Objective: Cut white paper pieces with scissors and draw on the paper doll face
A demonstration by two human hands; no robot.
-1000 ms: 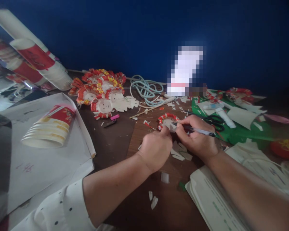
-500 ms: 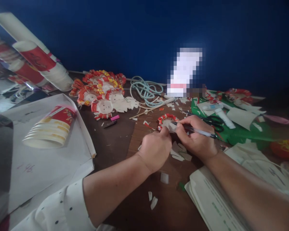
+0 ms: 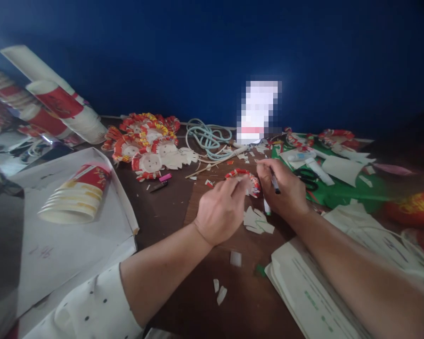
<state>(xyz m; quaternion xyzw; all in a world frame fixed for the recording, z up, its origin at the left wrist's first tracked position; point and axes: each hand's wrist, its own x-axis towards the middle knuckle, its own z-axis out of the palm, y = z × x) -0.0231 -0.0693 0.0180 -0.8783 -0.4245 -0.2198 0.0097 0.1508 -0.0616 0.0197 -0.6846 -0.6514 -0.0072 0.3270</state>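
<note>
My left hand (image 3: 221,207) is closed at the near edge of a small paper-cup craft (image 3: 255,184), a pale disc with a curled red rim, and its fingers cover part of it. My right hand (image 3: 282,186) is just right of the craft, fingers curled around a pen (image 3: 275,183); the pen's dark end sticks out below them, and its tip is hidden. A white stick with a green end (image 3: 267,207) shows beside this hand. Below lie cut white paper scraps (image 3: 257,220).
Similar crafts (image 3: 150,141) are piled at the back left, near a coiled pale cable (image 3: 210,136). Stacked cups (image 3: 79,193) lie on a white box lid (image 3: 67,263). A lit phone (image 3: 259,110) leans behind. Scissors (image 3: 309,180) and a green sheet (image 3: 353,195) are at right.
The pen has turned in my right hand and come away from the craft. My left hand's fingers have shifted over the craft's near edge. The view has tilted slightly.
</note>
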